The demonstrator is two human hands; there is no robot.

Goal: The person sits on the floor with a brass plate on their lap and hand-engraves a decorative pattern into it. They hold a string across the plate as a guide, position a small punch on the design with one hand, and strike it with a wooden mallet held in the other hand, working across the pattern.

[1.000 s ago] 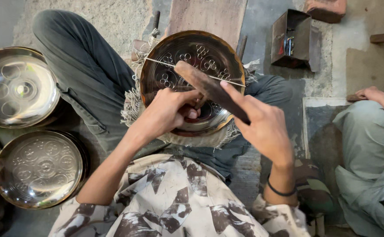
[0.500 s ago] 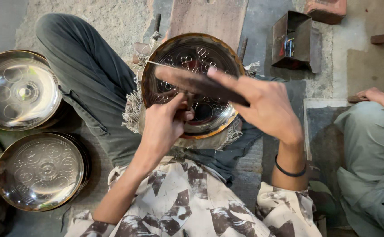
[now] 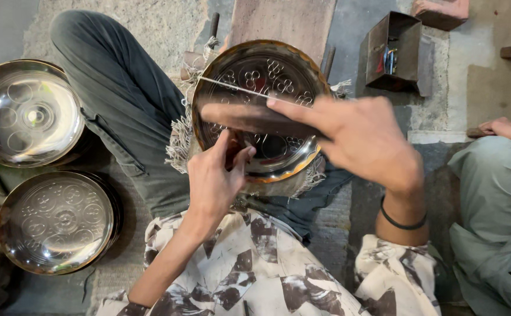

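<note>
Your engraved brass plate [image 3: 267, 76] rests tilted on your lap, on a frayed cloth [image 3: 179, 143] over your dark trouser leg, its patterned face turned up toward you. It looks like thin sheet metal: stiff, fairly light, polished and so likely slippery, and it could dent or scratch if knocked. The rim is probably the safest place to take hold of it, since the worked face would mark easily.

Your right hand [image 3: 363, 140] is closed around a dark flat bar [image 3: 249, 117], a hammer or file by the look of it, held across the plate just above its face. Your left hand [image 3: 214, 181] pinches a small tool [image 3: 232, 155] against the lower part of the plate; its tip is hidden by your fingers.

To your left two more plates lie on the floor, a smooth shiny one [image 3: 27, 114] and an engraved one [image 3: 57, 222], well apart from your hands. Ahead, a wooden board [image 3: 285, 20] and an open metal box [image 3: 393, 50] of small tools stand near the plate's far edge. Another person's knee [image 3: 489, 187] and hand [image 3: 510, 131] sit close on your right, in the way of a wide swing.
</note>
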